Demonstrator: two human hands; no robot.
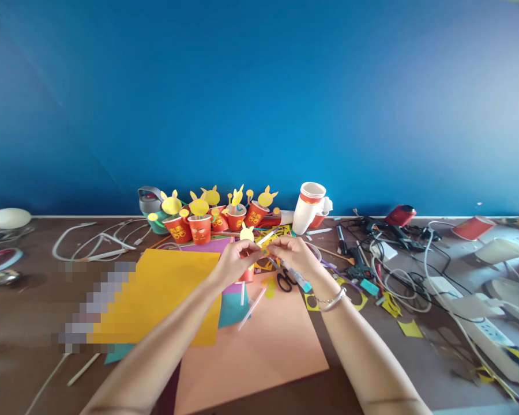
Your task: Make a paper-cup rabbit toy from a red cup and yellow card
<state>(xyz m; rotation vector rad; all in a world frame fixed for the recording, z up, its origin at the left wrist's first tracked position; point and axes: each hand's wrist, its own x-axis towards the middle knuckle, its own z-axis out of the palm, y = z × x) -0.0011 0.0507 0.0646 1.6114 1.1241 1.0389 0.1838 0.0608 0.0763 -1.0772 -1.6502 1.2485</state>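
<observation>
My left hand (pixel 237 260) and my right hand (pixel 294 253) meet above the table, fingers pinched together over a small piece that I cannot make out. A yellow paper bunny head (pixel 246 233) on a stick stands just behind my left fingers, with a red cup (pixel 246 275) partly hidden under that hand. A white straw (pixel 267 236) slants up between the two hands. A glue stick (pixel 300 280) pokes out beneath my right hand. My right wrist wears a silver bracelet (pixel 334 300).
Yellow paper (pixel 164 300) and peach paper (pixel 268 346) lie under my arms. Several red cups with yellow bunny toppers (pixel 199 222) line the back. Stacked paper cups (pixel 308 207), scissors (pixel 285 280), a glue gun (pixel 357 262), cables and a power strip (pixel 484 328) crowd the right.
</observation>
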